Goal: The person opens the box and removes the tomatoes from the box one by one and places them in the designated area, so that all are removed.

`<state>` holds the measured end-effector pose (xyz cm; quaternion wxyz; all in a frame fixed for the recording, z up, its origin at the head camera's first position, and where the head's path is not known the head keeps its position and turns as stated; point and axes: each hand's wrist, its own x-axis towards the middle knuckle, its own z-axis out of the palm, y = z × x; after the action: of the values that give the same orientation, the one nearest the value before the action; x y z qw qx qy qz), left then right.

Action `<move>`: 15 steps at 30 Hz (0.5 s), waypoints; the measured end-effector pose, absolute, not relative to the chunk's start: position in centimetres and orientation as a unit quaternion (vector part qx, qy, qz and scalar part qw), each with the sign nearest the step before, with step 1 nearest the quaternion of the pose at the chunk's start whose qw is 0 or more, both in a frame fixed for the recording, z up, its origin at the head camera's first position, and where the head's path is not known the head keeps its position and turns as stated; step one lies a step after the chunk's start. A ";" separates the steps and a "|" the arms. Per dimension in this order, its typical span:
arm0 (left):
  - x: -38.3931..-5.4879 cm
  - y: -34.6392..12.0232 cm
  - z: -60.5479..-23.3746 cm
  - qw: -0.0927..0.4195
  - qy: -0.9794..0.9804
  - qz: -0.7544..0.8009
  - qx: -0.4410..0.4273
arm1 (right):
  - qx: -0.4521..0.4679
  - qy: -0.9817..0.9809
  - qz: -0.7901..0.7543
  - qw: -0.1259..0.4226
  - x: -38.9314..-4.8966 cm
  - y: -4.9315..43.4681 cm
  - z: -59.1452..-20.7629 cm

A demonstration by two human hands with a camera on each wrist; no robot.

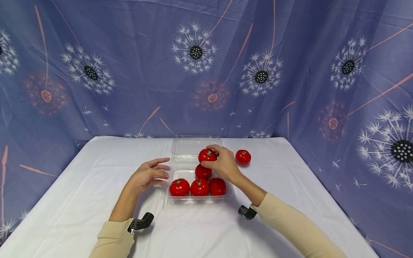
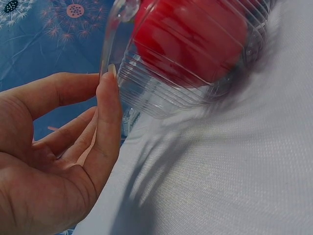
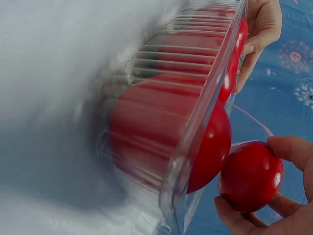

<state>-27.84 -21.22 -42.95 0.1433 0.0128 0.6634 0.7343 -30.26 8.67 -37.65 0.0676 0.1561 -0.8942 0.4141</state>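
Note:
My right hand (image 1: 222,162) holds a red tomato (image 1: 207,155) between thumb and fingers, over the back part of a clear plastic clamshell box (image 1: 184,172). In the right wrist view the held tomato (image 3: 252,176) is beside the box rim, overlapping a tomato inside. Three tomatoes (image 1: 199,187) fill the front row, and another tomato (image 1: 203,172) sits behind them. My left hand (image 1: 146,176) is at the box's left side, fingers loosely extended. Its fingertips (image 2: 108,81) reach the rim in the left wrist view.
The box's clear lid (image 1: 195,146) lies folded back toward the far table edge. One more tomato (image 1: 243,157) rests on the white tablecloth (image 1: 277,172), right of the box. A blue dandelion-print curtain (image 1: 145,71) hangs behind the table.

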 end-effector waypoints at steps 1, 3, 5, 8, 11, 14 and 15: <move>-27.8 -21.2 -43.0 0.143 0.664 0.734 0.013 | 0.155 -0.894 0.414 0.067 -30.3 8.8 -37.7; -27.9 -21.2 -43.0 0.143 0.664 0.734 0.013 | 0.155 -0.895 0.412 0.069 -30.3 9.0 -37.7; -27.9 -21.2 -43.0 0.142 0.663 0.735 0.013 | 0.155 -0.896 0.410 0.074 -30.3 9.2 -37.6; -28.0 -21.3 -43.0 0.142 0.661 0.737 0.014 | 0.156 -0.897 0.407 0.076 -30.2 9.5 -37.5; -28.0 -21.3 -43.0 0.142 0.660 0.737 0.013 | 0.158 -0.898 0.404 0.077 -30.2 9.8 -37.4; -27.9 -21.3 -43.0 0.142 0.660 0.737 0.012 | 0.159 -0.899 0.400 0.082 -30.2 10.1 -37.3; -27.9 -21.3 -43.0 0.142 0.660 0.737 0.013 | 0.158 -0.900 0.398 0.085 -30.2 10.3 -37.3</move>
<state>-27.88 -21.28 -43.02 0.1424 0.0127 0.6605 0.7371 -30.23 10.25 -37.26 0.0850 0.1584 -0.8997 0.3979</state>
